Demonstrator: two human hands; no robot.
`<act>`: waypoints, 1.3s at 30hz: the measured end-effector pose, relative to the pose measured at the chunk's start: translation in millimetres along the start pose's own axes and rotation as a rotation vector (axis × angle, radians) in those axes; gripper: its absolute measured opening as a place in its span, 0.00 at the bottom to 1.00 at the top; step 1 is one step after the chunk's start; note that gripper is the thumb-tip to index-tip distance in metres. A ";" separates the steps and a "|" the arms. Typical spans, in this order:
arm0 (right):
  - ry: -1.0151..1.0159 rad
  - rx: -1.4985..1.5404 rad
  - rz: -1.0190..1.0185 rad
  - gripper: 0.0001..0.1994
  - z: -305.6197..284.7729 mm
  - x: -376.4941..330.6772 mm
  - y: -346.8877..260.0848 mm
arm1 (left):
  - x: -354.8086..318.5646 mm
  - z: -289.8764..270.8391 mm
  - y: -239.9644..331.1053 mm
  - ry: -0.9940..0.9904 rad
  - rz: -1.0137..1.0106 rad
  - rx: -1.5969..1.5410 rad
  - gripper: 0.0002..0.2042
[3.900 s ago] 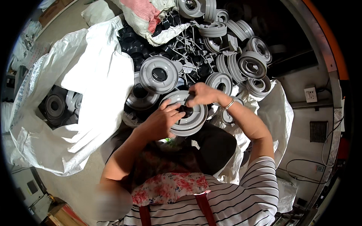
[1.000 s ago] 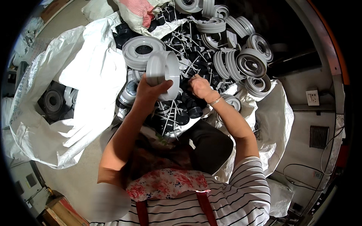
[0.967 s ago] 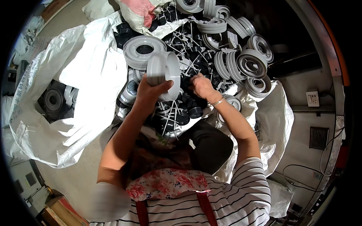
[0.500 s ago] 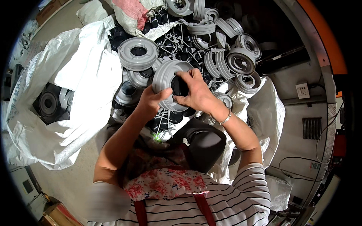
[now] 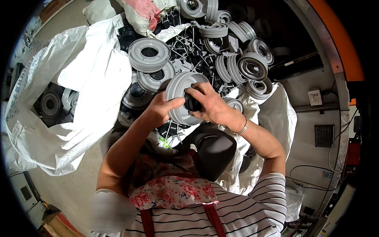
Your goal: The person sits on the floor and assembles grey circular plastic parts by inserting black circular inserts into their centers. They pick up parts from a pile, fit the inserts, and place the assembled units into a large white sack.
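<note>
A grey ribbed plastic ring (image 5: 178,87) is tilted up in front of me. My left hand (image 5: 162,108) grips its left wall, with the thumb over the rim. At the ring's centre sits a black ribbed round part (image 5: 191,102). My right hand (image 5: 213,104) has its fingers and thumb closed around that black part, inside the ring. How the two parts meet is hidden by my fingers. Beyond my left hand, a grey ring-shaped part (image 5: 136,55) lies on top of other grey parts.
Black parts and thin pale plastic sticks (image 5: 185,45) lie heaped ahead, with several grey rings (image 5: 252,65) at the right. An opened white woven sack (image 5: 94,67) stands left, holding grey parts. Another white sack (image 5: 276,112) is on the right, near a wall socket (image 5: 314,97).
Both hands and the grey ring have shifted slightly right and down. The black part now shows its ribbed side between my right fingers.
</note>
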State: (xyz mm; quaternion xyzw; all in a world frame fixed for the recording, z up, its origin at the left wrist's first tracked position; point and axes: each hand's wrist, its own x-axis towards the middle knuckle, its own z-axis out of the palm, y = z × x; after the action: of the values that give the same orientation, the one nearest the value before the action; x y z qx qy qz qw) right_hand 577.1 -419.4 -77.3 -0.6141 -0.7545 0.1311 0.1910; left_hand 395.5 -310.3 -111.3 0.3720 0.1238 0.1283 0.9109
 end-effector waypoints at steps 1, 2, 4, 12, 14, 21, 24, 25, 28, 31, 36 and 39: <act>0.020 0.032 0.049 0.35 1.7 -0.3 -1.2 | 0.3 -1.0 -0.7 0.006 0.004 0.021 0.24; 0.041 0.065 0.099 0.34 3.7 -0.4 -2.5 | 1.3 -2.9 -2.8 0.011 0.007 0.043 0.24; 0.099 0.205 0.256 0.33 5.5 2.4 -6.8 | 3.5 -3.3 -8.7 0.029 0.057 0.051 0.24; 0.160 0.174 0.227 0.35 18.9 -2.6 -4.2 | 1.4 4.4 -9.4 0.099 0.093 0.084 0.21; 0.105 0.168 0.180 0.35 14.7 -3.0 -3.6 | -1.3 5.6 -5.3 0.106 0.020 0.084 0.21; 0.043 0.068 0.024 0.35 8.6 -8.1 -4.0 | 3.3 -17.1 -2.5 -0.010 -0.051 0.288 0.22; 0.139 0.096 0.140 0.35 14.2 -8.0 -8.5 | 4.1 -6.0 -12.6 0.085 -0.026 0.035 0.21; 0.162 0.062 0.155 0.35 17.7 -8.8 -8.6 | 5.0 -2.5 -16.2 0.114 0.007 0.025 0.21; 0.149 0.166 0.258 0.36 21.4 -8.0 -2.5 | 2.8 3.0 -15.3 0.125 0.019 0.030 0.21; 0.142 0.299 0.403 0.35 16.9 -2.0 -3.2 | 0.3 5.2 -9.4 0.119 -0.016 0.024 0.20; -0.033 1.317 1.079 0.32 12.4 6.2 8.9 | 0.5 0.1 -21.9 0.160 0.177 0.468 0.20; -0.054 0.860 0.716 0.35 19.7 -1.1 10.0 | 2.4 -1.3 -22.8 0.193 0.226 0.441 0.20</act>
State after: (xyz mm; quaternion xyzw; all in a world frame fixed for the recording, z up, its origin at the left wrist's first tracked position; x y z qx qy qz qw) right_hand 577.3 -417.6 -99.3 -0.6951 -0.3819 0.4996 0.3483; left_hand 400.6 -324.5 -128.7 0.5590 0.1927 0.2339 0.7718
